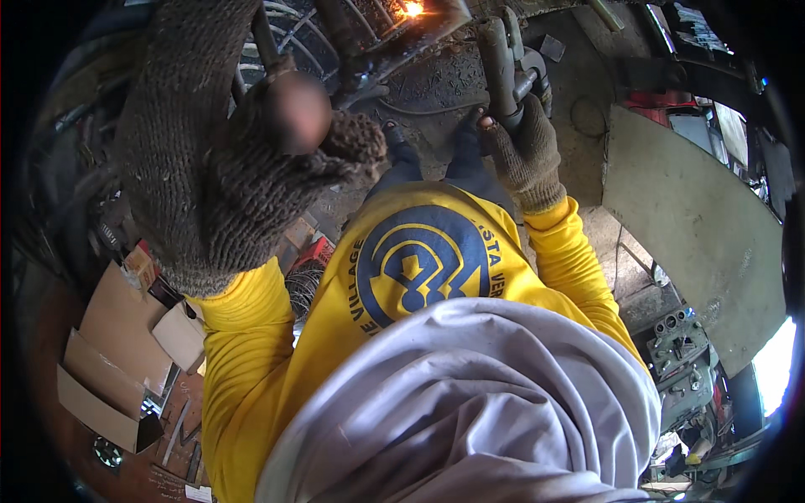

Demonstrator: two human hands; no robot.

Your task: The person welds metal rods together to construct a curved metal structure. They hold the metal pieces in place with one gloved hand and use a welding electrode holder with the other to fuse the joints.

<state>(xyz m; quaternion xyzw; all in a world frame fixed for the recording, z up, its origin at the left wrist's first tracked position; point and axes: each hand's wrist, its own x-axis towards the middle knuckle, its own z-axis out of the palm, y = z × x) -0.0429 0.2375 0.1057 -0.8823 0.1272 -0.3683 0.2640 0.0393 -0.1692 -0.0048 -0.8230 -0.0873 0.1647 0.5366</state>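
Close to the camera at upper left, my left hand (243, 159) wears a thick brown knitted glove. Its fingers are curled in, and a blurred patch covers a fingertip. A dark metal bar (265, 35) runs down behind it; what the fingers hold is hidden. At upper right, my right hand (527, 155), in a similar glove with a bare thumb tip showing, is closed round the lower end of a grey metal clamp-like tool (501, 71). Between and beyond the hands, an orange spot glows (411, 9) beside a dark metal plate (407, 46).
Curved pale metal rods (293, 38) lie behind my left hand. Cardboard boxes (113, 327) stand at the left. A large grey sheet (688, 235) leans at the right, above a machine with dials (679, 352). My feet stand on the littered floor (428, 101).
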